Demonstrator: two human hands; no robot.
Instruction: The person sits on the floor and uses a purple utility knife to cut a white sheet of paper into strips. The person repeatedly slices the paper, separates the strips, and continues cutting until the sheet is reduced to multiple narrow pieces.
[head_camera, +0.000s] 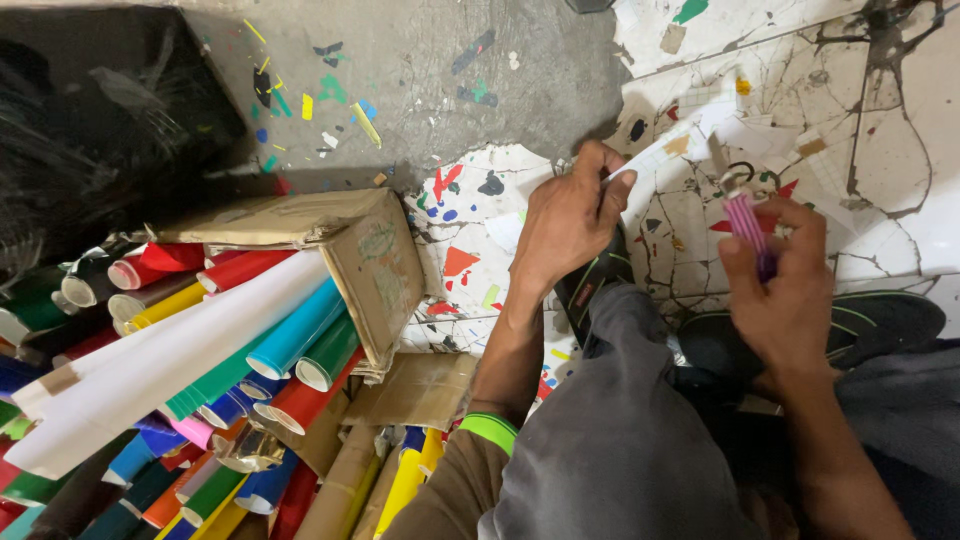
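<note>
- A grey concrete floor (420, 90) littered with coloured vinyl scraps meets cracked white flooring (890, 150), also speckled with cut-off bits.
- The left hand (572, 222) is closed in a pinch on a strip of white paper (655, 150), which runs up and to the right from the fingertips.
- The right hand (780, 290) is wrapped around a pink-handled craft knife (745, 215), blade end pointing up, just right of the strip; whether the blade touches the strip cannot be told.
- The two hands sit near each other above the person's knees in grey trousers (620, 430); a green wristband (490, 430) circles the left wrist.
- To the left, a torn cardboard box (375, 265) leans over a heap of vinyl rolls (200, 400) in white, blue, red, green and yellow.
</note>
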